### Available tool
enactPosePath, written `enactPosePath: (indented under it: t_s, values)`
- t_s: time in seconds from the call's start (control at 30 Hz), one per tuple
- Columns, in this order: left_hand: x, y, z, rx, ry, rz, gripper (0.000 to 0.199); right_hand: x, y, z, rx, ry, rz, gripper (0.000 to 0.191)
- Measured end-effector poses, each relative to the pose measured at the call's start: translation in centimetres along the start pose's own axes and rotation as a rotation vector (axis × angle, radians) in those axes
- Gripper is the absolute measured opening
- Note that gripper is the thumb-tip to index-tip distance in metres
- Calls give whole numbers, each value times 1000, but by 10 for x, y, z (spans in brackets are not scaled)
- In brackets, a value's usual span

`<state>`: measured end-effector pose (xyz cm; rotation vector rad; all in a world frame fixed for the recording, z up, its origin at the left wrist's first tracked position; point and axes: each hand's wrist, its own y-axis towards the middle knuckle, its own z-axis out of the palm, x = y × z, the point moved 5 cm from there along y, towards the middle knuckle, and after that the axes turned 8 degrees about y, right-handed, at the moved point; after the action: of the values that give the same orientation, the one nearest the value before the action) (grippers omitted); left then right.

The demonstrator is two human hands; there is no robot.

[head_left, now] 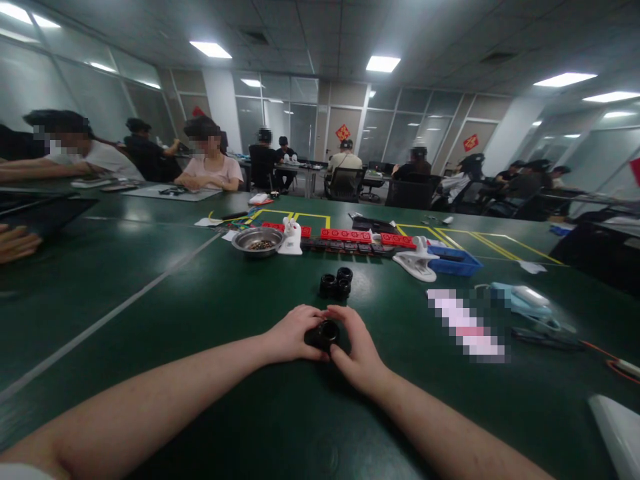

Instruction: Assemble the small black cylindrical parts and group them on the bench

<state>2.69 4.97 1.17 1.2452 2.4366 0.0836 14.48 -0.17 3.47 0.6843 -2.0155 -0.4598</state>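
Both of my hands meet over the green table (pixel 225 407). My left hand (pixel 296 332) curls round the left side of a small black hollow cylindrical part (pixel 329 331), fingers closed on it. From the right, my right hand (pixel 356 345) closes round the same side-by-side black piece with thumb and fingers. My fingers cover some of the piece, so its full shape and number of parts are hidden. Just beyond my hands stands a tight cluster of black ring-shaped parts (pixel 336 285), their round openings showing.
Further back are a metal bowl (pixel 240 248) of small bits, red trays (pixel 346 235), white clamp stands (pixel 417 265) and a blue bin (pixel 463 265). On the right lie a blurred-out pink item (pixel 465 327), a light-blue device (pixel 527 303) and cables. A co-worker's hand (pixel 19 243) is at far left.
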Motion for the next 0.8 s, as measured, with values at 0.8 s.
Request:
enactPosePath:
  t_s: [0.8]
  values:
    - [0,0,-2,12,-27,-12,44,-7,0,-4,-114,-99,98,46]
